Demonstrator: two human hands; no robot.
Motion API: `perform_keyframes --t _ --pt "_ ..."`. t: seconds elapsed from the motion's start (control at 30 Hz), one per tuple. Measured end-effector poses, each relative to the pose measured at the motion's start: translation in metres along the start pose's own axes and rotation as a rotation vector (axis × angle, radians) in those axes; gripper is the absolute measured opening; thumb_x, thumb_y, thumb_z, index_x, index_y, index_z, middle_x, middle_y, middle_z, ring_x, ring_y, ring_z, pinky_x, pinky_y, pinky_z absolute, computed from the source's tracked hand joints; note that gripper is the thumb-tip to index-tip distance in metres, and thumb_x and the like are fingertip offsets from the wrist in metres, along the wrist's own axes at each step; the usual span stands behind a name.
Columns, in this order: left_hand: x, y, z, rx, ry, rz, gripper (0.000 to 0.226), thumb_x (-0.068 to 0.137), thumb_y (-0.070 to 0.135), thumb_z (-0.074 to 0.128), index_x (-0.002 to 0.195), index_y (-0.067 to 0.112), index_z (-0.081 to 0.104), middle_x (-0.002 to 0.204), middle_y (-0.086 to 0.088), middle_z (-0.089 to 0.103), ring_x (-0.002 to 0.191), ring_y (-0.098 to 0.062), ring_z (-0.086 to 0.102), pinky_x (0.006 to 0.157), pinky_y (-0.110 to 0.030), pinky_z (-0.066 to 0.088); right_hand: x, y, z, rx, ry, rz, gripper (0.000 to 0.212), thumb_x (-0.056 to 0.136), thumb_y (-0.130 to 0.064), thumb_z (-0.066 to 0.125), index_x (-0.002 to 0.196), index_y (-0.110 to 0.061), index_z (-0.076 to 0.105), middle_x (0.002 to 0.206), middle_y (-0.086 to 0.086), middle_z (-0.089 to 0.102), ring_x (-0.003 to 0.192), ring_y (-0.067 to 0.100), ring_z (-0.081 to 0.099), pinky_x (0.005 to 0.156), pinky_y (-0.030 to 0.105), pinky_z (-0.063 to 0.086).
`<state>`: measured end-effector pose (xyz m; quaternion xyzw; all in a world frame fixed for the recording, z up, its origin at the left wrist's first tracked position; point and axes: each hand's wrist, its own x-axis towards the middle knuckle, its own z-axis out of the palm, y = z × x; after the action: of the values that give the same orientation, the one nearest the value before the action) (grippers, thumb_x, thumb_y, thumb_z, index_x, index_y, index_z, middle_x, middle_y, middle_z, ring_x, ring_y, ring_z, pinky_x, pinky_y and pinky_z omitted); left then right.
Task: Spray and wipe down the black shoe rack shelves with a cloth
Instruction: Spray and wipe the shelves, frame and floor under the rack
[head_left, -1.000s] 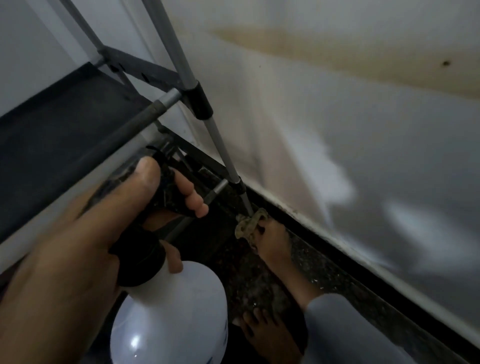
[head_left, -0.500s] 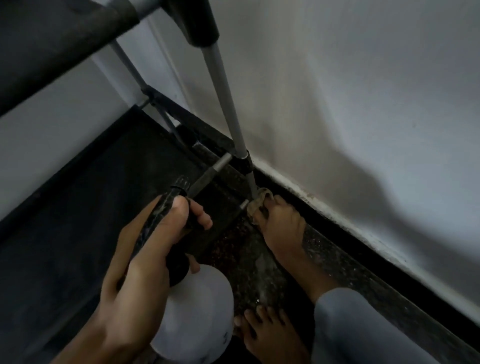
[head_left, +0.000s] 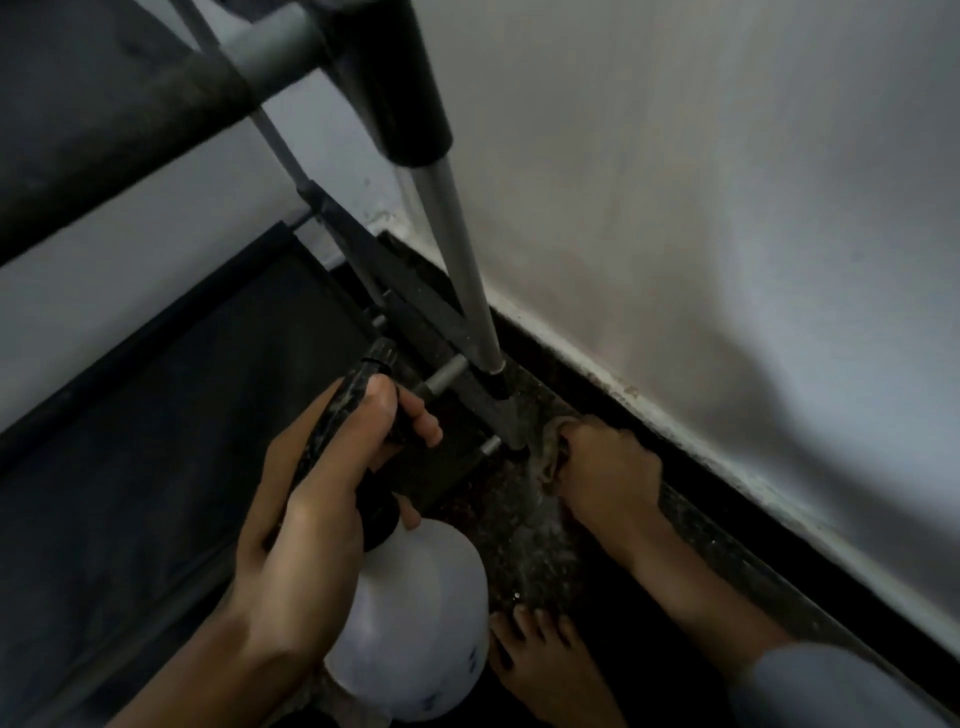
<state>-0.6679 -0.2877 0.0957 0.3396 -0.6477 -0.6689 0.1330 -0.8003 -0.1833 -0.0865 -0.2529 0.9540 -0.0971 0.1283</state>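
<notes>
The black shoe rack fills the left side: its lower fabric shelf (head_left: 171, 426) lies below, and an upper shelf (head_left: 78, 130) crosses the top left. My left hand (head_left: 306, 519) grips the black trigger head of a white spray bottle (head_left: 415, 597), with the nozzle pointing at the lower shelf's right end. On the floor, my right hand (head_left: 608, 478) grips a crumpled beige cloth (head_left: 545, 457) pressed against the foot of the rack's silver front post (head_left: 457, 249).
A white wall (head_left: 701, 208) with a dark skirting strip (head_left: 737, 509) runs close on the right. The speckled dark floor (head_left: 530, 551) looks wet near the cloth. A bare foot (head_left: 545, 670) rests beside the bottle. A grey sleeve (head_left: 831, 686) is at the bottom right.
The view has dropped from the upper shelf to the lower one. My left hand and the bottle now sit low beside the lower shelf. My right hand stays with the cloth at the post's foot.
</notes>
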Motion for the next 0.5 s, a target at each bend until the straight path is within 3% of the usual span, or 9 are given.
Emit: perform_keyframes --t 0.1,0.2,0.33,0.43,0.5 --pt "0.003 -0.007 -0.006 0.06 0.039 0.047 0.03 0.076 0.051 0.053 0.067 0.028 0.07 0.081 -0.002 0.069 0.087 -0.023 0.069 0.049 -0.023 0.05 -0.01 0.001 -0.002 0.035 0.032 0.068 0.041 0.086 -0.035 0.065 0.123 -0.023 0.053 0.128 0.003 0.048 0.115 0.029 0.049 0.073 0.034 0.039" --pt "0.002 -0.014 -0.007 0.076 0.048 0.052 0.028 0.076 0.052 0.055 0.067 0.031 0.07 0.081 -0.001 0.069 0.088 -0.022 0.068 0.05 -0.024 0.051 0.0 -0.014 0.016 0.007 0.0 -0.092 0.064 0.075 -0.052 0.07 0.129 -0.023 0.053 0.132 0.001 0.047 0.121 0.026 0.045 0.088 0.037 0.045" --pt "0.001 -0.015 -0.007 0.059 0.048 0.039 0.031 0.077 0.05 0.049 0.067 0.029 0.07 0.081 -0.004 0.069 0.087 -0.024 0.068 0.049 -0.023 0.05 0.02 -0.019 0.024 -0.069 0.102 -0.222 0.046 0.065 -0.057 0.076 0.091 -0.02 0.074 0.093 -0.002 0.065 0.087 0.025 0.063 0.056 0.029 0.044" --pt "0.001 -0.015 -0.006 0.076 0.045 0.045 0.032 0.078 0.05 0.048 0.068 0.028 0.069 0.082 -0.003 0.069 0.089 -0.026 0.067 0.05 -0.023 0.05 0.027 -0.018 0.025 -0.069 0.123 -0.242 0.037 0.087 -0.046 0.06 0.107 -0.017 0.068 0.107 0.001 0.061 0.098 0.029 0.058 0.06 0.031 0.039" --pt "0.001 -0.015 -0.006 0.06 0.045 0.045 0.032 0.078 0.05 0.049 0.068 0.028 0.07 0.082 -0.002 0.069 0.09 -0.025 0.067 0.049 -0.023 0.05 0.024 -0.021 0.026 0.054 0.153 -0.112 0.031 0.097 -0.039 0.047 0.113 -0.019 0.064 0.114 0.002 0.057 0.101 0.03 0.055 0.066 0.032 0.041"
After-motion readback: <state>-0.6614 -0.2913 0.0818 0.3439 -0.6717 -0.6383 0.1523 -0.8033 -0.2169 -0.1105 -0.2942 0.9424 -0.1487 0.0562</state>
